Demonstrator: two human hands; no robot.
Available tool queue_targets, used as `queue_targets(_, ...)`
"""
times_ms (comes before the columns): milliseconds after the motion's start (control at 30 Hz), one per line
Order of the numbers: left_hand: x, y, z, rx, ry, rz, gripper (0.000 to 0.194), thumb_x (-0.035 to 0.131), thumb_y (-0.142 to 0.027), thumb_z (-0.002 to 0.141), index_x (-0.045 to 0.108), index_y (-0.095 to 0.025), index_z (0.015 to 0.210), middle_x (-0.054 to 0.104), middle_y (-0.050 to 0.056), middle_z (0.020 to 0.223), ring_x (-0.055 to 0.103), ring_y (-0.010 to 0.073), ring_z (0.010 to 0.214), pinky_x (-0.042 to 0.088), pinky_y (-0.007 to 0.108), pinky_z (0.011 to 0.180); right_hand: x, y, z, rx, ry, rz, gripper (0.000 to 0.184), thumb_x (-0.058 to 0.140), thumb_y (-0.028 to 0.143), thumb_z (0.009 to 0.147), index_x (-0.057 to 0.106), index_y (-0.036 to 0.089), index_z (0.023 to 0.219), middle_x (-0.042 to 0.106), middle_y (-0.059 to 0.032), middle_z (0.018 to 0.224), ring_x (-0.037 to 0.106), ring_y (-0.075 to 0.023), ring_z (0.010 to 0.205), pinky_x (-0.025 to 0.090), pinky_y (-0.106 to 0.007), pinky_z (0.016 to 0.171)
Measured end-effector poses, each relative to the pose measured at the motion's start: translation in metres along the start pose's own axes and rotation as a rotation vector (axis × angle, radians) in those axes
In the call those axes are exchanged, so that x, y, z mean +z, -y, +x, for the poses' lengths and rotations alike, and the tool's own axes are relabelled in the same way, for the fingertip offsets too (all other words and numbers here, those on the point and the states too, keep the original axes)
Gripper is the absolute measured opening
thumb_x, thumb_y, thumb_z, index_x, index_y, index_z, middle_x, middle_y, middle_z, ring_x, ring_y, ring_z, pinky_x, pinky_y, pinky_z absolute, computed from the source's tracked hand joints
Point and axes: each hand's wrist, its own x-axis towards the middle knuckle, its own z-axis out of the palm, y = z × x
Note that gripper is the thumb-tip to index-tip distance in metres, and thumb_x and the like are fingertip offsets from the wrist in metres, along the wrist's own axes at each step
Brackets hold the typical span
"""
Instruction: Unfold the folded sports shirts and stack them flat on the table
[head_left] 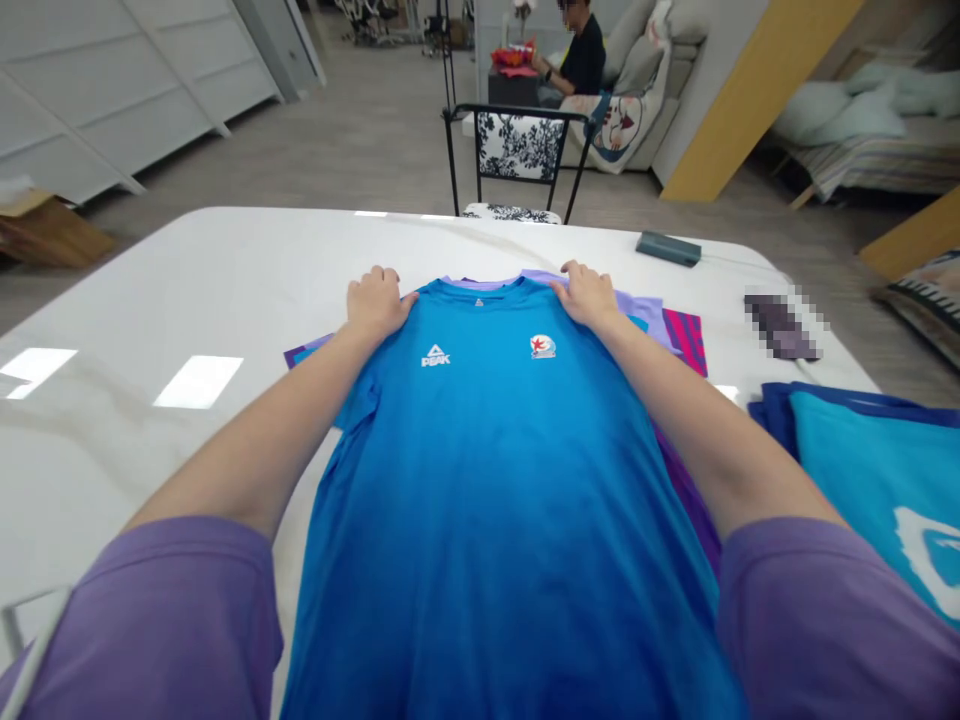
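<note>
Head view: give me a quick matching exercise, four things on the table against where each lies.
1 blue shirt
2 purple shirt
3 dark case
4 folded pile

a far edge of the table, right of the chair
b near right corner
c flat under both hands
d beneath the blue one, edges peeking out

Pairs: 1-c, 2-d, 3-a, 4-b

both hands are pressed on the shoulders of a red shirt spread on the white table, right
Not quite: the shirt is blue, not red. The head view shows the left hand and right hand resting on its shoulders, with it spread flat on the white table.
</note>
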Motion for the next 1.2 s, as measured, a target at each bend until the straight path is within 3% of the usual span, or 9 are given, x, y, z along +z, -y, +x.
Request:
queue_targets(200,-0.048,-0.069,-0.13,0.175,0.133,-0.02,0.068,0.049,-0.065,0.111,0.063,-0.018,0.159,0.056,0.028,0.166,0.053,0.051,0.152,0.032,0.07,0.129,-0.067,0.022,-0.149,-0.156,0.037,0.0,0.074,0.047,0.06,0.116,0.043,0.012,0.174,0.06,-0.0274,0.167,0.057,-0.0483,0.152,0.041,-0.066,0.129)
queue_targets(333,-0.069,-0.112,-0.213,0.264,0.233,-0.049,0.069,0.051,-0.072,0.11,0.065,-0.026,0.16,0.055,0.025,0.171,0.056,0.0497,0.153,0.042,0.069,0.124,-0.115,-0.011,-0.278,-0.163,0.102,0.014,0.081,0.052,0.062,0.115,0.034,0.015,0.179,0.063,-0.0249,0.166,0.062,-0.0432,0.151,0.049,-0.057,0.126)
queue_targets(467,-0.091,-0.148,-0.301,0.376,0.252,-0.088,0.069,0.051,-0.066,0.112,0.058,-0.027,0.169,0.05,0.024,0.178,0.053,0.0496,0.16,0.046,0.069,0.124,-0.166,-0.098,-0.411,0.187,0.014,-0.055,0.075,0.055,0.069,0.111,0.05,0.016,0.164,0.07,-0.0258,0.152,0.073,-0.0433,0.134,0.059,-0.053,0.109)
queue_targets(633,-0.136,-0.172,-0.441,0.83,0.37,-0.216,0.07,0.065,-0.068,0.108,0.057,-0.043,0.173,0.058,0.012,0.177,0.062,0.0411,0.157,0.052,0.055,0.124,-0.194,-0.174,-0.549,0.645,0.071,-0.205,0.058,0.049,0.067,0.113,0.064,0.017,0.139,0.072,-0.0286,0.141,0.074,-0.0457,0.125,0.059,-0.055,0.099)
queue_targets(767,-0.17,-0.187,-0.504,0.957,0.533,-0.165,0.065,0.064,-0.064,0.111,0.063,-0.035,0.17,0.07,0.012,0.164,0.071,0.0414,0.146,0.058,0.054,0.118,-0.193,-0.168,-0.596,0.583,0.097,-0.184,0.038,0.04,0.047,0.119,0.066,0.019,0.123,0.074,-0.0222,0.139,0.073,-0.0369,0.121,0.055,-0.047,0.096)
queue_targets(900,-0.188,-0.196,-0.509,0.895,0.375,-0.119,0.065,0.053,-0.066,0.116,0.063,-0.031,0.17,0.069,0.013,0.166,0.068,0.0416,0.151,0.055,0.058,0.123,-0.199,-0.135,-0.632,0.298,0.116,0.073,0.036,0.045,0.051,0.118,0.063,0.022,0.104,0.076,-0.01,0.103,0.068,-0.0253,0.093,0.047,-0.036,0.081)
queue_targets(1000,-0.192,-0.188,-0.509,0.817,0.359,-0.147,0.071,0.048,-0.073,0.115,0.062,-0.031,0.171,0.069,0.011,0.167,0.067,0.0412,0.152,0.056,0.058,0.125,-0.209,-0.113,-0.665,0.093,0.332,0.322,0.041,0.059,0.06,0.114,0.067,0.022,0.099,0.073,-0.005,0.092,0.063,-0.0203,0.08,0.045,-0.032,0.074)
queue_targets(1100,-0.188,-0.17,-0.516,0.748,0.397,-0.217,0.071,0.052,-0.076,0.112,0.061,-0.039,0.171,0.068,0.004,0.169,0.065,0.0399,0.156,0.056,0.058,0.128,-0.218,-0.116,-0.676,0.151,0.35,0.409,0.047,0.064,0.069,0.11,0.075,0.023,0.112,0.078,-0.0064,0.098,0.068,-0.022,0.083,0.049,-0.032,0.073)
queue_targets(1200,-0.175,-0.145,-0.524,0.669,0.481,-0.316,0.06,0.055,-0.073,0.111,0.063,-0.05,0.167,0.067,-0.005,0.169,0.067,0.0347,0.154,0.059,0.053,0.127,-0.225,-0.157,-0.649,0.398,0.036,0.309,0.051,0.059,0.07,0.112,0.074,0.024,0.128,0.082,-0.0107,0.114,0.075,-0.0262,0.095,0.057,-0.037,0.084)
